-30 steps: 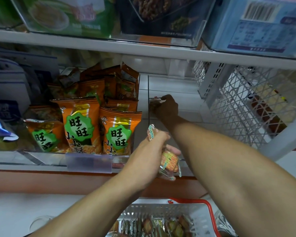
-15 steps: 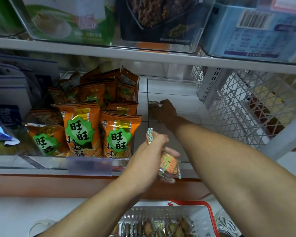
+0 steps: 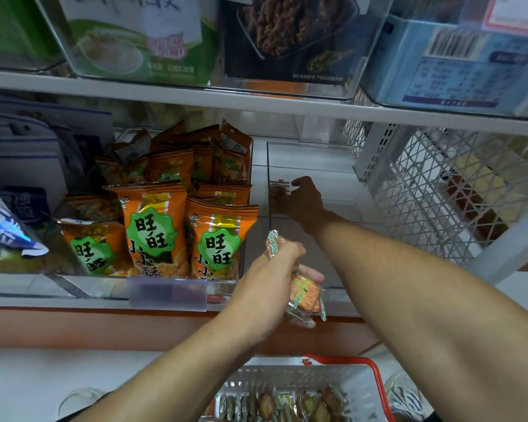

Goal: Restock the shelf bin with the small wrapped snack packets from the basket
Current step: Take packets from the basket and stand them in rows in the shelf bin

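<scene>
While the right hand reaches deep into the clear bin, its fingers pinch a packet against the left wall, probably to start a row. Left hand grips spare packets ready. Basket below is cut off; the bin's packet is blurry.
</scene>
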`<state>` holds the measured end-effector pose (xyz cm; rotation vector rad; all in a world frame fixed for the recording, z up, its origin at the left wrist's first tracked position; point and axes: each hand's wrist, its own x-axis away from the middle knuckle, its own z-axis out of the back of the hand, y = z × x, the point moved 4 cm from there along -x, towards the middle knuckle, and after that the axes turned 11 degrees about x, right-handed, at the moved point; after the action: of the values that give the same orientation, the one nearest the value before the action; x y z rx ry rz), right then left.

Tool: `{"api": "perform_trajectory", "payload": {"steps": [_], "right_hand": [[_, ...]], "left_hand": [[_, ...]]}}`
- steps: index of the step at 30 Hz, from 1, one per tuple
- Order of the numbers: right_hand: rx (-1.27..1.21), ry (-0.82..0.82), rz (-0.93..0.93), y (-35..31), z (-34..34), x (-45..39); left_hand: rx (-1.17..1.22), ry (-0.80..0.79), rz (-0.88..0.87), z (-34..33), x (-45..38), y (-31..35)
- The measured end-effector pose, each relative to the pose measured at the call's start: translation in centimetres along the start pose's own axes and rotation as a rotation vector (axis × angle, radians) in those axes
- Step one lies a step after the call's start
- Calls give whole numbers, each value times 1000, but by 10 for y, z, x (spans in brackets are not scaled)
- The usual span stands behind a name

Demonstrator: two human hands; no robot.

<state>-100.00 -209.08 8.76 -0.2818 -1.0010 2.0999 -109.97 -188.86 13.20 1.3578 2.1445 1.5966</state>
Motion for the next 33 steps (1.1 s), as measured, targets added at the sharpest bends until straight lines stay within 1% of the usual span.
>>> {"api": "perform_trajectory", "payload": {"steps": [3, 6, 7, 10, 11, 14, 15, 17, 18, 19, 20, 23, 25, 27, 29, 31, 33], "right_hand": [[9, 1, 26, -2, 16, 5], [54, 15, 139, -17, 47, 28], [69, -8, 178, -24, 58, 41], [36, -193, 258, -42, 86, 102], [47, -225, 314, -45, 95, 127], [144, -231, 543, -50, 119, 198], [217, -255, 626, -49, 120, 217], [469, -255, 777, -43, 113, 240], [561, -234, 832, -39, 108, 246], [594, -206, 865, -35, 104, 247], [574, -182, 879, -31, 102, 247], [387, -167, 869, -23, 105, 246], [191, -178, 807, -19, 110, 242], [-32, -257, 678, -14, 112, 234], [-189, -375, 549, -11, 110, 225], [-242, -430, 454, -6, 107, 219], [-277, -444, 376, -2, 103, 214]], "left_hand": [[10, 21, 19, -1, 1, 4], [61, -11, 22, -4, 12, 11], [92, -26, 17, -4, 18, 13], [194, -38, 5, -4, 30, 19], [225, -32, 2, -4, 33, 20], [344, 1, 20, -4, 40, 19], [387, 2, 35, -4, 42, 18], [457, 11, 56, -2, 45, 15], [468, 13, 61, 0, 46, 14], [459, 13, 62, 2, 47, 13], [433, 16, 58, 4, 47, 12], [337, 55, 25, 9, 46, 12], [229, 42, 9, 11, 44, 11], [107, -14, 12, 12, 44, 8], [72, -78, 39, 13, 46, 5], [80, -180, 90, 8, 50, 3], [117, -253, 132, 4, 52, 2]]}}
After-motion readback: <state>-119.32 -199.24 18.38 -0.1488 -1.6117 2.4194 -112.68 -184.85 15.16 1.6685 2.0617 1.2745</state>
